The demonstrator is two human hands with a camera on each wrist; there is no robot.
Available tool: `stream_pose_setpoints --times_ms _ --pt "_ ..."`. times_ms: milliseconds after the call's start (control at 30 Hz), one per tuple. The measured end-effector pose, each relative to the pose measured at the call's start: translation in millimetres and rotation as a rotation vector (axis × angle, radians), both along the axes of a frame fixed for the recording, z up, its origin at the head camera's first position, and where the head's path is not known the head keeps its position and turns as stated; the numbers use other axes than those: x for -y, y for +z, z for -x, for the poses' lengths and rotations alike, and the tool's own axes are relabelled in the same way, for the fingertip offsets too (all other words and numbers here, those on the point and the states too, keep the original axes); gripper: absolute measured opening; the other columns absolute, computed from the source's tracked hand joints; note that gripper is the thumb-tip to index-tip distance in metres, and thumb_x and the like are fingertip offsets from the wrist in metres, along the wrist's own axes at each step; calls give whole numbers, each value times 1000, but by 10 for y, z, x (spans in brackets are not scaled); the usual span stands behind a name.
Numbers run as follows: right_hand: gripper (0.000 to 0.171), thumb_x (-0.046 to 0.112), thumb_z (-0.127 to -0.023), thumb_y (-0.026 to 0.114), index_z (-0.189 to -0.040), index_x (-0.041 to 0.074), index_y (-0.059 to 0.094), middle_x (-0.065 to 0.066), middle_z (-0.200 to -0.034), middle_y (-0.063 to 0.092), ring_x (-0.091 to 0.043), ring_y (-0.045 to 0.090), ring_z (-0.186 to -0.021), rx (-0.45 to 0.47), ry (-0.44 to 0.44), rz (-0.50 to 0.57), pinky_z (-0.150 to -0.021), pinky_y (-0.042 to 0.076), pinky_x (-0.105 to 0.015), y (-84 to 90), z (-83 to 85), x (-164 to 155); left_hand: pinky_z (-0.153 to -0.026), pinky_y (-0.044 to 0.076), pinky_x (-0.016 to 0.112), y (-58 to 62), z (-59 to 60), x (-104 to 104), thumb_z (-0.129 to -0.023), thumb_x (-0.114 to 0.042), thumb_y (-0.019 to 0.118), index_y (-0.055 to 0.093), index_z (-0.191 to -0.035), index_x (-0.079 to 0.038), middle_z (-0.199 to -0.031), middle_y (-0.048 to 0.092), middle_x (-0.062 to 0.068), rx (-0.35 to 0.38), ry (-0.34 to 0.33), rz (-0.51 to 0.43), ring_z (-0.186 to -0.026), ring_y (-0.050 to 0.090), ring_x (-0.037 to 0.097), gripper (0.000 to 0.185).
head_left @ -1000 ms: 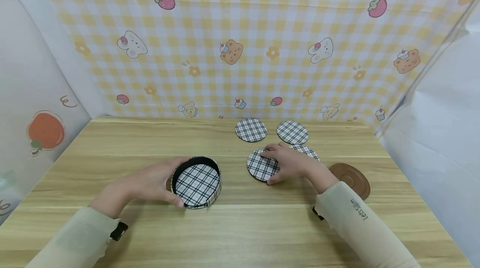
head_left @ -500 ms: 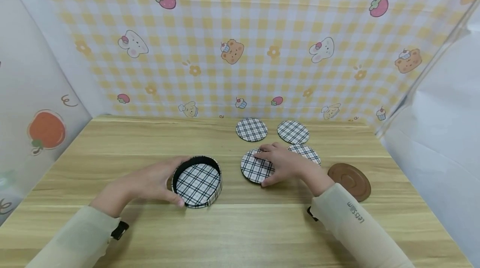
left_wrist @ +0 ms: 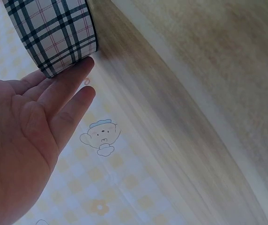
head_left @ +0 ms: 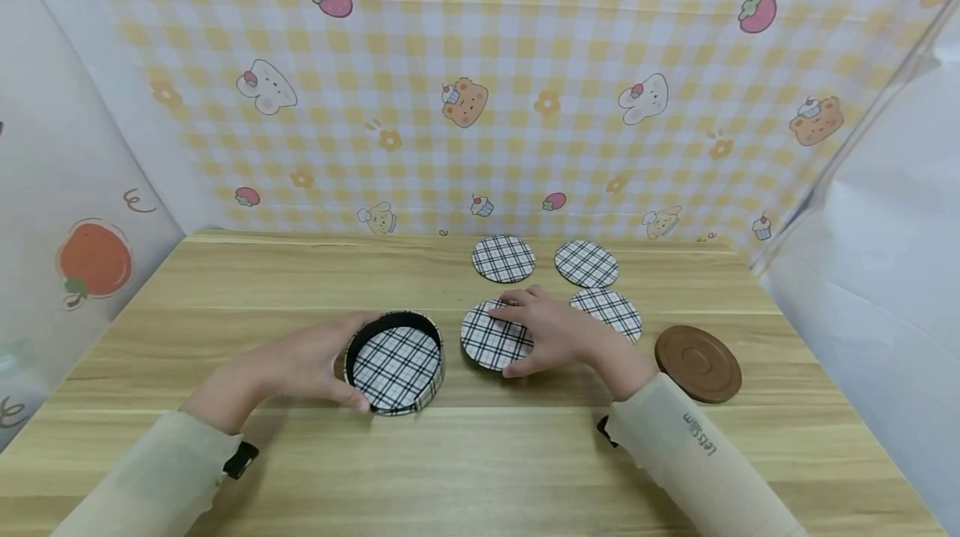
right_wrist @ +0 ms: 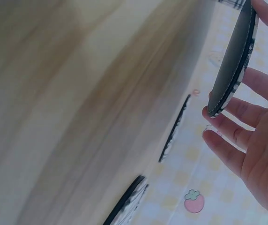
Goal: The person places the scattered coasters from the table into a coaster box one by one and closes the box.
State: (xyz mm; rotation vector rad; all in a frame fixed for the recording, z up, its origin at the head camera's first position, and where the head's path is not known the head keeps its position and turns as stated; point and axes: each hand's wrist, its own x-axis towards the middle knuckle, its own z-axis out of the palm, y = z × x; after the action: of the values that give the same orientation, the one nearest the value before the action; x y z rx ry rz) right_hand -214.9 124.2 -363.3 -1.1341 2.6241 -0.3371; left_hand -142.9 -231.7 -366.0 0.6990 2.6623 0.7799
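My left hand (head_left: 318,362) grips the side of a round plaid coaster holder (head_left: 431,393) with a black inner wall; a plaid disc lies at its bottom. In the left wrist view its plaid outer wall (left_wrist: 54,30) meets the fingers. Just to the right, my right hand (head_left: 551,337) pinches a round plaid coaster (head_left: 491,338) by its edges. The right wrist view shows this coaster's dark underside (right_wrist: 232,61) raised off the table, fingers along its rim. Behind lie two more plaid coasters, one at back left (head_left: 503,259) and one at back right (head_left: 587,263).
Another plaid coaster (head_left: 611,312) lies partly behind the right hand. A brown round disc with ring ridges (head_left: 697,363) lies to the right, beside the right forearm. The wooden table (head_left: 450,479) ends at a yellow checked backdrop (head_left: 420,153).
The right hand has moved left with its coaster, toward the holder, uncovering more of the coaster behind it and the brown disc. The left hand and holder have stayed put.
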Motion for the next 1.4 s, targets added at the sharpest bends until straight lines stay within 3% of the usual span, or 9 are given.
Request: stream_pose_setpoints --times_ms 667,1200,1400 --pt "84 60 -78 72 -148 20 48 -12 -154 42 -33 43 -135 -143 84 40 -109 45 -49 123 -117 340 -113 34 64 29 18 11 -68 -57 84 26 -152 5 -154 37 28 -6 -17 15 -139 39 48 120" --pt "84 58 -77 76 -147 19 49 -10 -155 41 -26 42 -134 -99 155 86 -110 45 -41 172 -209 787 -108 40 63 -1 37 5 -67 -52 86 31 -150 1 -146 48 23 -23 -72 -78 -132 49 43 114" --pt "84 60 -78 74 -147 19 49 -8 -154 42 -24 42 -132 -115 189 68 -110 45 -38 161 -239 939 -107 42 62 -6 44 7 -67 -54 86 31 -150 1 -145 49 21 -37 -86 -70 -130 51 41 113"
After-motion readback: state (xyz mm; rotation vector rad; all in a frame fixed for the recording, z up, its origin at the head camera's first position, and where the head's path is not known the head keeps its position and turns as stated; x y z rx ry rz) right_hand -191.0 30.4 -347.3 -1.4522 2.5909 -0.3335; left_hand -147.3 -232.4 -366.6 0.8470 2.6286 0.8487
